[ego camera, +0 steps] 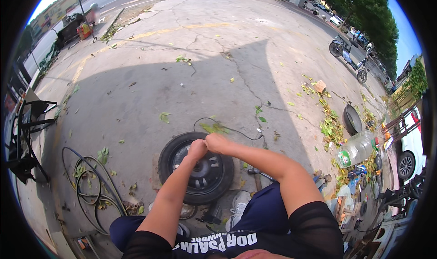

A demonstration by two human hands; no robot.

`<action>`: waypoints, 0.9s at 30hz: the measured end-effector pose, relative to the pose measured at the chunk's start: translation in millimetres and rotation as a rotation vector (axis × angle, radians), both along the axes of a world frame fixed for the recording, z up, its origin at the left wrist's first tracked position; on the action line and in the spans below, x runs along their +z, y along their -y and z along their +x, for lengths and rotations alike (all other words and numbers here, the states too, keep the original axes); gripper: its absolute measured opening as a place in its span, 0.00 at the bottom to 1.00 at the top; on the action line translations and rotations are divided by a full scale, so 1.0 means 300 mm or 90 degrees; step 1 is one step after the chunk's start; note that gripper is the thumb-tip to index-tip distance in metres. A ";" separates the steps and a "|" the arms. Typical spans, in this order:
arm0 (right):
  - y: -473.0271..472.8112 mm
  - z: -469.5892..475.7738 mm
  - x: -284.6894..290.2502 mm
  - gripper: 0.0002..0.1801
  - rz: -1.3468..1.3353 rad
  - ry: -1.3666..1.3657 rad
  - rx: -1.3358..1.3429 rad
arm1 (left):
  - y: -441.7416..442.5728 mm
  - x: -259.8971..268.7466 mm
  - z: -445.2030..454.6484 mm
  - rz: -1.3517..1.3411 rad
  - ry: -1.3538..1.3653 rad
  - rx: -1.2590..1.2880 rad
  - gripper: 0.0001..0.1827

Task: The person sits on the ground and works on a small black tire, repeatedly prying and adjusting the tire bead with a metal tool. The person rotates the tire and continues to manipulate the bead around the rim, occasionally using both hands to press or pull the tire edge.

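A wheel with a black rubber tyre (167,182) and a dark, spoked metal rim (200,184) lies flat before me, on what looks like cardboard (236,177). My left hand (197,150) is curled over the wheel's upper part. Against it, at the tyre's far edge, is my right hand (217,143), also with bent fingers. The knuckles of both meet; whatever may be pinched between them is hidden. Past the tyre a thin black cable (235,128) arcs over the concrete to a small pale end piece.
A coiled hose (80,187) lies on the left. By my right shoe (239,204) are a metal-headed tool (253,171) and a dark tool (211,214). Further right stand a large clear plastic bottle (356,149), a black basin (352,119) and scattered leaves. A scooter (351,59) is parked beyond.
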State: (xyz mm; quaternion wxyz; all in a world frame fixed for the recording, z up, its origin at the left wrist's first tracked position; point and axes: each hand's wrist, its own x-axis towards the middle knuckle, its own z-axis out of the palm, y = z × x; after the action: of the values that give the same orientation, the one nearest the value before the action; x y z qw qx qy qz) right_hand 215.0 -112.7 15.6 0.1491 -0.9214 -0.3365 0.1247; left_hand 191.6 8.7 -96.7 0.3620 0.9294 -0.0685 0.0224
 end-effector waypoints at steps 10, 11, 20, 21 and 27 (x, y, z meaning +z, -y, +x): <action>0.046 0.060 -0.062 0.14 0.042 -0.078 0.004 | 0.002 0.038 0.003 0.078 -0.006 -0.049 0.09; 0.053 0.054 -0.057 0.12 0.051 0.032 0.072 | -0.006 0.034 0.004 0.000 0.021 -0.080 0.09; 0.058 0.050 -0.028 0.05 -0.018 0.145 0.219 | 0.009 0.076 -0.008 -0.001 0.016 -0.076 0.10; 0.052 0.050 -0.033 0.05 -0.025 0.151 0.217 | 0.009 0.089 -0.008 0.002 0.018 -0.076 0.09; 0.021 0.023 -0.063 0.04 0.020 0.077 0.049 | -0.014 0.032 0.006 -0.028 0.052 -0.073 0.07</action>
State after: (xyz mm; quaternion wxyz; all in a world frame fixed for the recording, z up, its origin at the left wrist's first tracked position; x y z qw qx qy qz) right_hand 221.8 -118.8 -3.4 0.1383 -0.9110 -0.3824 0.0692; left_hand 193.4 13.0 -87.0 0.3801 0.9140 -0.1355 0.0407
